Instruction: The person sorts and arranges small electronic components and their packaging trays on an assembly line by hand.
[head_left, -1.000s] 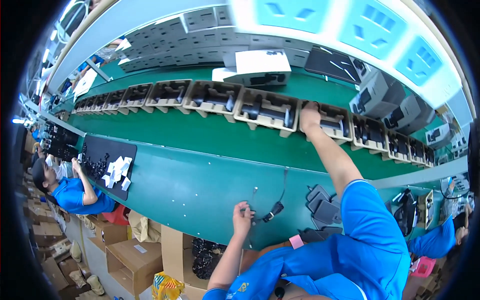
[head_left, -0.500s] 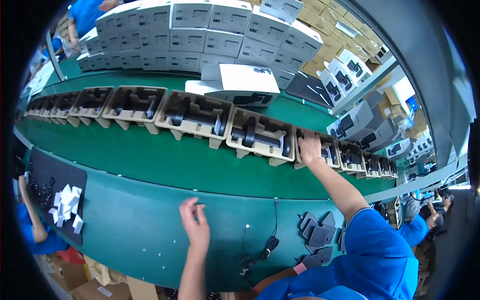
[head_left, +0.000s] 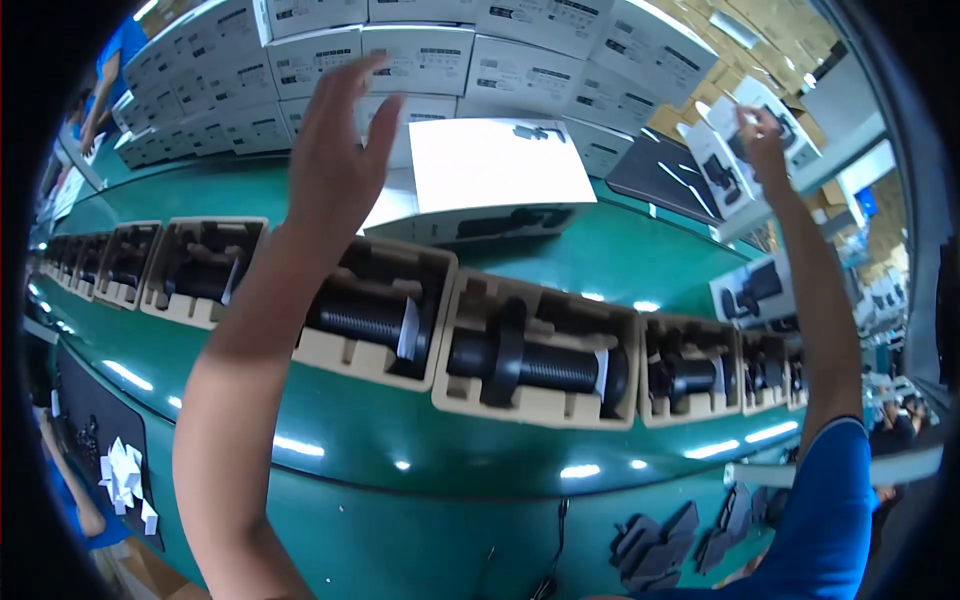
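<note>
Now | right hand point(head_left: 764, 142) out of tray point(head_left: 668, 411) | left hand point(head_left: 338, 150) raised

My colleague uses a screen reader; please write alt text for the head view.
A person's left hand and right hand extend over a row of brown trays holding black devices on a green surface, white boxes stacked behind.
</note>
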